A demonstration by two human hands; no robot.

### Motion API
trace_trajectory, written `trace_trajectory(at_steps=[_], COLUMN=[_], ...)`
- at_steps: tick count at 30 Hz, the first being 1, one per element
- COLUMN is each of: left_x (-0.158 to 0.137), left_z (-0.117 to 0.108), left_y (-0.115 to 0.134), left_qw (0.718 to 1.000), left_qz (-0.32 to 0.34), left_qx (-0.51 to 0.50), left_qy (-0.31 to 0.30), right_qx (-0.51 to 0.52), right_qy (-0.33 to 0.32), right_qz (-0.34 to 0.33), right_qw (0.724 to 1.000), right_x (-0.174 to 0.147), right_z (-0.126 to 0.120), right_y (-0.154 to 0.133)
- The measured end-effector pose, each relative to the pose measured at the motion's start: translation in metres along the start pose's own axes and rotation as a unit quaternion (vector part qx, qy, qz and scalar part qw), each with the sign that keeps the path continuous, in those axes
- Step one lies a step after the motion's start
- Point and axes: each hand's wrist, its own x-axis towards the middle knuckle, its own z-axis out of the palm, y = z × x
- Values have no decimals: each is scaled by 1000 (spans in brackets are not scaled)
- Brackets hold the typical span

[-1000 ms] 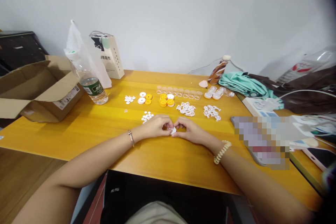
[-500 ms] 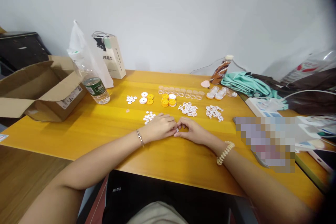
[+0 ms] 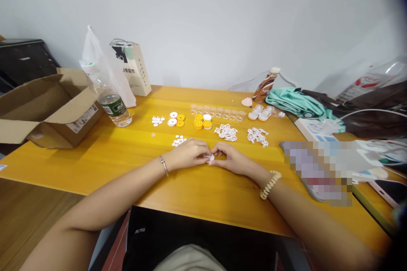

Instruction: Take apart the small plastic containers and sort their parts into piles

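Between the fingertips of both hands is a small white plastic piece [image 3: 211,158], partly hidden by them. My left hand [image 3: 190,154] is closed on its left side, and my right hand [image 3: 231,159] pinches it from the right. Just behind my left hand lie small white round pieces [image 3: 179,140]. Farther back are white and yellow discs [image 3: 177,119], stacked white and yellow rings [image 3: 202,122] and a row of clear round cups [image 3: 218,112]. White openwork pieces [image 3: 226,132] form one pile behind my right hand, with a second pile [image 3: 257,136] to its right.
An open cardboard box [image 3: 70,114] and a large water bottle [image 3: 115,111] stand at the left, near a paper bag [image 3: 138,70]. At the right are a phone-like pixelated object [image 3: 314,173], teal cloth [image 3: 299,103] and a brown drink bottle [image 3: 266,85].
The white piece shows more between my fingers now. Both hands have shifted very slightly left in the picture, along with a small camera movement.
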Motion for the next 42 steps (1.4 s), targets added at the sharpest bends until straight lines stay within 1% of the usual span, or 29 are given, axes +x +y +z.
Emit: trace_trajectory(at_steps=[6,9,14,18,21,25,31,34,39,42], left_x=[-2,-3,-3,-2,-2,-1,2,1,2,3], left_z=[0,0,2,3,2,0,-2,-1,2,2], left_y=[-4,-3,-2,-4,-5,-5,-5,-6,-7,-7], left_qw=[1000,998,990,989,995,1000,989,975,929,908], left_qz=[3,13,38,47,38,9,-45,-80,-124,-136], left_qx=[23,62,136,138,91,-7,-133,-204,-346,-392], left_qy=[13,21,16,21,23,24,35,41,51,62], right_qx=[10,14,6,8,14,14,5,8,1,-1], right_qy=[0,0,0,1,0,-2,-4,-4,-9,-11], right_qz=[3,7,8,11,7,-1,0,8,6,7], right_qw=[1000,1000,1000,1000,1000,1000,1000,1000,1000,1000], right_x=[0,-1,-1,-1,0,0,-1,-1,-1,-1], right_z=[0,1,0,1,1,1,0,0,1,1], right_y=[1,1,0,0,0,1,0,0,2,2])
